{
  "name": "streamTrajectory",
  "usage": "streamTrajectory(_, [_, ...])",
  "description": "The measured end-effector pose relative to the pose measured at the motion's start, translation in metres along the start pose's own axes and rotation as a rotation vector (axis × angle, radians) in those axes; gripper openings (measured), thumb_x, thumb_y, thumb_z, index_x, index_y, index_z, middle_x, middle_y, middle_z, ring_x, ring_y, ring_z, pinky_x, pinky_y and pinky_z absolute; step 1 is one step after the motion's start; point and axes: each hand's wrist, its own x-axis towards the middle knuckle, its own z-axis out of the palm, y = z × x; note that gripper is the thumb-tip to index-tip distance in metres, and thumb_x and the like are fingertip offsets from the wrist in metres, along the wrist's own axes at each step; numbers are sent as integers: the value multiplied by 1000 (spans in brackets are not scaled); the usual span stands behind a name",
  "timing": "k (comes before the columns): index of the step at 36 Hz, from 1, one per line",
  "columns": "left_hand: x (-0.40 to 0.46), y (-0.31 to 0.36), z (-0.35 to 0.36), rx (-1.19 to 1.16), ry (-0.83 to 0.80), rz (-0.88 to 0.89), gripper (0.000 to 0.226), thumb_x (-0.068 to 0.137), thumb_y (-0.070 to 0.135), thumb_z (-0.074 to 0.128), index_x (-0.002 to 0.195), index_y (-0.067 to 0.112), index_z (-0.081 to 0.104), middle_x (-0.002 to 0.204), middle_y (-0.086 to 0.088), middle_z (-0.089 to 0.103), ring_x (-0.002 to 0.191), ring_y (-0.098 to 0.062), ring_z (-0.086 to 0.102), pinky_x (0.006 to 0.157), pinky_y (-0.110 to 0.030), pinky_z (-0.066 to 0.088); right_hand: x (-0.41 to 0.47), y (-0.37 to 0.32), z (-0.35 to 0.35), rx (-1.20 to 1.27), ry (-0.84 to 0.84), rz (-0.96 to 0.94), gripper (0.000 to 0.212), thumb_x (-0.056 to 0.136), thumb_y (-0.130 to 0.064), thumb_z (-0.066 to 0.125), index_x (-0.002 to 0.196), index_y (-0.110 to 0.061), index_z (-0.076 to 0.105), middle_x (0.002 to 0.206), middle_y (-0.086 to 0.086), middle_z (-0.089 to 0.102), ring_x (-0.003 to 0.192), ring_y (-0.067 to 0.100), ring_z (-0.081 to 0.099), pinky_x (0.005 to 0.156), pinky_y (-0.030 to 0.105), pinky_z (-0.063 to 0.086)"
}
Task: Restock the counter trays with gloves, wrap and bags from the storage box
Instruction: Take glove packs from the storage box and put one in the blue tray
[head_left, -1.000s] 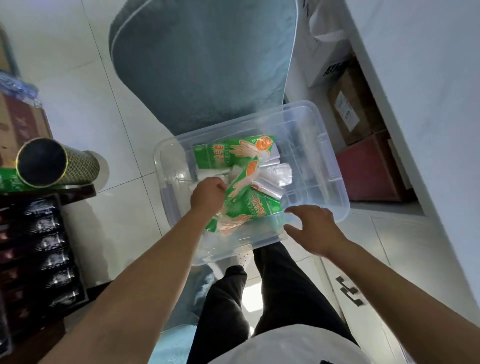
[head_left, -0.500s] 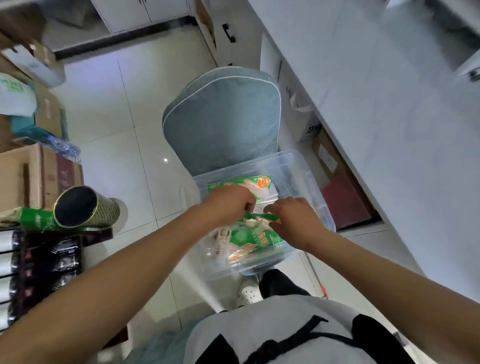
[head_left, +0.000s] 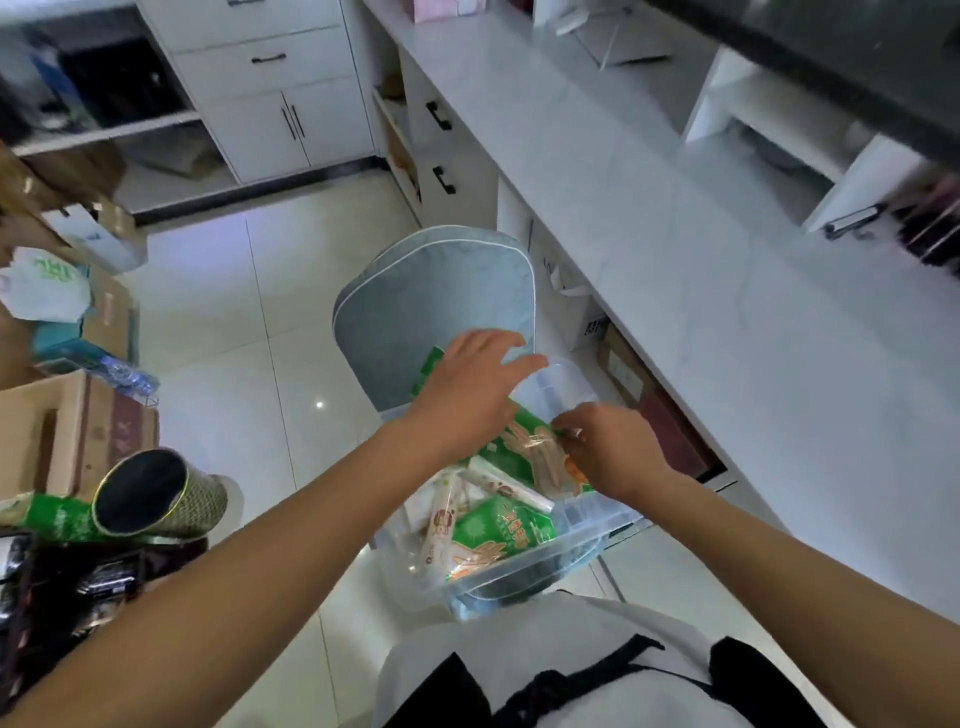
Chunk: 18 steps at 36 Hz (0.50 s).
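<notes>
A clear plastic storage box sits on a grey-blue cushioned chair in front of me. Inside lie green glove packets and white rolls of wrap. My right hand pinches the top edge of one green glove packet over the box's right side. My left hand hovers above the far part of the box with its fingers spread, holding nothing. Part of another green packet shows under that hand.
A long white counter runs along the right, with white shelf compartments at its back. Cardboard boxes and a patterned tube crowd the left. White cabinets stand at the far end, across a tiled floor.
My left hand has let go of the packets and opened over the far side of the box. My right hand has taken hold of a glove packet. The view has tilted up toward the counter.
</notes>
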Motion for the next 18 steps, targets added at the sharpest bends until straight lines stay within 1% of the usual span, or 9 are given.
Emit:
streamTrajectory(1, [-3,3,-7,-65,128,-23,61,82,19,69,139,29,51,145,-6,45,135,-28,38,112,-41,23,-4,4,-7,60,31,20,19,91,-22,61,100,-21,77,100,3,74,92,29,67,73,37,52])
streamTrajectory(4, [-19,9,-21,-364,469,-172,64,80,24,75,139,28,51,143,-4,43,131,-22,39,107,-37,30,-18,15,-28,256,170,75,13,88,-18,69,96,-17,79,91,2,77,82,21,70,70,32,51])
streamTrajectory(6, [-29,11,-20,-615,549,-314,63,80,26,77,136,30,49,138,2,44,127,-15,42,105,-31,34,-30,20,-42,389,284,103,6,84,-16,74,86,-16,80,74,-2,75,68,12,68,64,30,48])
streamTrajectory(8, [-37,15,-15,-888,482,-487,62,81,23,79,134,31,49,136,4,46,124,-8,44,105,-29,37,-44,24,-53,563,345,143,6,82,-12,76,79,-17,79,65,-4,72,60,10,65,61,34,49])
streamTrajectory(10, [-44,22,-9,-1213,313,-610,56,81,18,79,128,32,52,136,3,51,125,-11,49,103,-30,42,-58,25,-63,801,362,181,8,83,-7,75,80,-13,79,71,8,75,66,27,71,63,46,57])
streamTrajectory(11, [-47,25,-5,-1343,222,-624,53,81,17,79,126,31,54,135,1,54,125,-13,52,99,-29,45,-66,25,-68,905,378,183,10,83,-5,73,82,-13,80,75,11,76,69,32,72,64,48,58])
streamTrajectory(14, [-57,32,7,-1538,10,-537,50,83,17,75,128,29,58,135,-1,60,118,-10,61,98,-28,45,-92,22,-76,1095,430,168,19,84,-1,70,85,-17,81,81,11,77,71,27,74,61,39,61])
streamTrajectory(16, [-60,37,10,-1608,-52,-455,48,88,15,69,133,28,57,135,-1,61,119,-13,62,103,-33,47,-110,19,-74,1188,452,174,15,85,-2,70,86,-13,80,81,11,77,69,24,74,59,32,58])
streamTrajectory(18, [-61,43,13,-1686,-112,-365,52,86,18,71,136,25,55,134,-2,63,120,-20,62,100,-36,51,-127,18,-67,1268,469,201,10,84,-3,70,85,-8,78,80,10,76,68,20,72,58,27,56])
